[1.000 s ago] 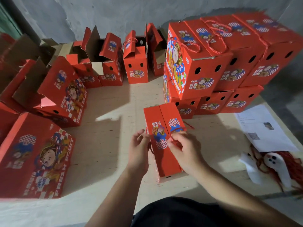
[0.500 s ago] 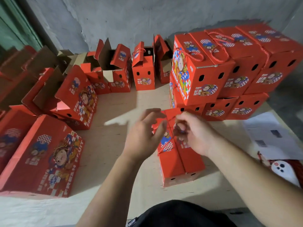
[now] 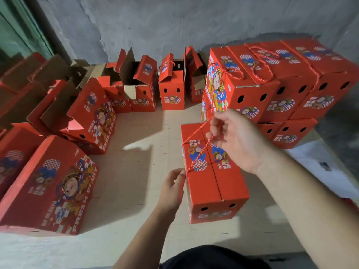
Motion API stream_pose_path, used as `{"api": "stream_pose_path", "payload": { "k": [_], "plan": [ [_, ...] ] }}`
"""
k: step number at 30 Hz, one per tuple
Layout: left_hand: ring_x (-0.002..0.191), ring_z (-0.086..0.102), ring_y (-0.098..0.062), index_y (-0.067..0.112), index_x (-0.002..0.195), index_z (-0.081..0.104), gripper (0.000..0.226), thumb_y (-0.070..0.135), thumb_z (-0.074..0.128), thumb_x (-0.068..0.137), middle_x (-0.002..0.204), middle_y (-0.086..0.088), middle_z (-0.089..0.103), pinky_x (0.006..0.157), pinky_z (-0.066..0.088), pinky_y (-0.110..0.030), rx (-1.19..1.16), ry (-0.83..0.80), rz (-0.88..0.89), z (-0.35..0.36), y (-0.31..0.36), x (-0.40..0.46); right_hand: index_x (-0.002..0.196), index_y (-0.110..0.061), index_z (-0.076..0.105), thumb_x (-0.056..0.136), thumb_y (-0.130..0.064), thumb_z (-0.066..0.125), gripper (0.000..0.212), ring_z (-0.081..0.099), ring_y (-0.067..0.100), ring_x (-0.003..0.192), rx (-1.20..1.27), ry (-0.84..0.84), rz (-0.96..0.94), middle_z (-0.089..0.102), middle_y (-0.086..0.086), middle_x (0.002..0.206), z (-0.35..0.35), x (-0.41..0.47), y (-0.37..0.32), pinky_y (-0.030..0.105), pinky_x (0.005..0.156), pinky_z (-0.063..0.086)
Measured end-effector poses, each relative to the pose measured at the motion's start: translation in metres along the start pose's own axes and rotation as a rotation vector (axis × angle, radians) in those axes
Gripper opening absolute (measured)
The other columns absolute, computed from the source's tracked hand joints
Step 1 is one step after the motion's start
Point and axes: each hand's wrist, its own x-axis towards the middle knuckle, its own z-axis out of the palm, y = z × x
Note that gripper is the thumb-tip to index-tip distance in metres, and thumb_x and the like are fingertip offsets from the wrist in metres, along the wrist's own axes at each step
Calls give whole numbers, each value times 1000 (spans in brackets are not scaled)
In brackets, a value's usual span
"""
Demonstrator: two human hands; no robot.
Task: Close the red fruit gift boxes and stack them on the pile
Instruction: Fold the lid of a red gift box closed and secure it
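A closed red fruit gift box (image 3: 215, 183) stands on the wooden table (image 3: 136, 167) in front of me. Its red rope handle (image 3: 198, 152) is pulled up taut above the lid. My right hand (image 3: 235, 138) pinches the top of the rope loop over the box's far end. My left hand (image 3: 172, 188) grips the rope's lower end at the box's left side. The pile of closed red boxes (image 3: 272, 90) rises two layers high at the right rear, just behind my right hand.
Several open red boxes (image 3: 172, 90) with raised flaps line the back wall and the left side. A closed box (image 3: 50, 187) lies flat at the near left. White paper (image 3: 318, 164) lies at the right table edge.
My left hand dropped from above the lid to the box's left side. My right hand lifted the rope handle up and away, drawing it taut. The camera tilted up a little.
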Motion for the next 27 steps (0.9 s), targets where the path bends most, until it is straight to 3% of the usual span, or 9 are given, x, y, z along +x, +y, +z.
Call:
{"api": "stream_pose_path", "payload": {
  "k": [6, 10, 12, 15, 18, 20, 22, 25, 27],
  "plan": [
    [113, 67, -21, 24, 124, 61, 33, 49, 49, 106, 125, -4, 70, 102, 51, -42, -199, 4, -157, -3, -19, 8, 77, -19, 72, 84, -37, 62, 22, 65, 18, 81, -210, -65, -13, 69, 3, 76, -14, 4, 26, 37, 77, 53],
    [114, 68, -25, 29, 127, 60, 49, 66, 50, 97, 128, -4, 68, 101, 51, -43, -231, -12, -171, -1, -29, 9, 87, -27, 75, 87, -42, 61, 21, 70, 9, 87, -464, -60, -52, 77, 2, 92, -25, 6, 75, 25, 76, 54],
    [118, 68, -22, 32, 132, 60, 57, 72, 47, 94, 131, 1, 70, 105, 53, -47, -257, -35, -142, 2, -32, 7, 103, -42, 70, 92, -40, 66, 12, 66, 2, 101, -639, 63, -122, 73, -7, 106, -36, 9, 102, 14, 85, 49],
    [132, 62, -27, 29, 146, 57, 61, 69, 39, 103, 142, -5, 65, 114, 46, -53, -317, -70, -134, 6, -33, 6, 149, -28, 46, 96, -41, 68, 59, 47, 18, 139, -863, 230, 136, 46, 0, 150, -60, 8, 143, 34, 115, 39],
    [135, 59, -33, 18, 152, 51, 68, 65, 32, 106, 146, -13, 62, 116, 44, -55, -458, -135, -214, 13, -33, 4, 140, -41, 55, 94, -65, 60, 52, 55, 8, 128, -617, 52, 462, 58, -10, 146, -71, -12, 173, 35, 110, 42],
    [139, 53, -40, 14, 154, 47, 69, 62, 34, 108, 150, -19, 57, 119, 37, -60, -542, -168, -261, 18, -32, 1, 122, -64, 58, 85, -77, 63, 39, 58, -11, 115, -458, 22, 449, 66, -32, 128, -68, -28, 183, 26, 98, 44],
    [141, 50, -44, 12, 154, 47, 65, 57, 39, 108, 151, -23, 54, 120, 34, -63, -572, -198, -261, 21, -23, 0, 116, -69, 58, 84, -72, 69, 33, 60, -12, 113, -415, 55, 358, 67, -36, 121, -65, -34, 182, 25, 95, 44],
    [137, 53, -45, 13, 149, 54, 56, 46, 48, 105, 148, -23, 56, 118, 36, -66, -544, -252, -220, 18, -1, 2, 128, -58, 59, 96, -44, 71, 36, 63, -4, 118, -379, 43, 225, 69, -27, 125, -59, -28, 157, 33, 110, 45],
    [134, 57, -44, 13, 147, 57, 54, 43, 50, 102, 146, -22, 59, 116, 39, -65, -533, -278, -166, 18, 15, 2, 140, -49, 54, 95, -42, 71, 49, 62, -1, 123, -408, 22, 151, 67, -24, 131, -57, -23, 133, 39, 115, 44]
  ]
}}
